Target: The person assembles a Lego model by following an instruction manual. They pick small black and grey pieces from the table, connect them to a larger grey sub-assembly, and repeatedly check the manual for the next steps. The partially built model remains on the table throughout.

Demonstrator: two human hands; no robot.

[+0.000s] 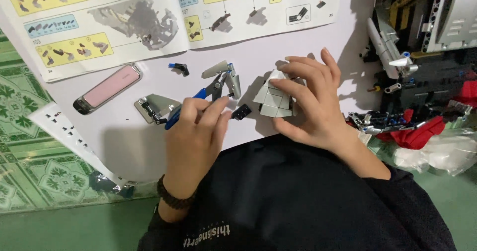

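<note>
The left hand point(196, 132) grips small blue-handled pliers point(206, 94) while the right hand point(310, 99) clutches a grey stepped brick block point(273, 99); likely a building step, needing careful lining up.

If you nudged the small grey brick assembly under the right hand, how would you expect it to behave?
The grey brick assembly looks stiff and probably light, being small plastic panels. Its sloped, stepped shape and flat base on the white sheet suggest it would slide rather than roll. The right hand cups it, and the clipped-together pieces might separate under pressure.
</note>
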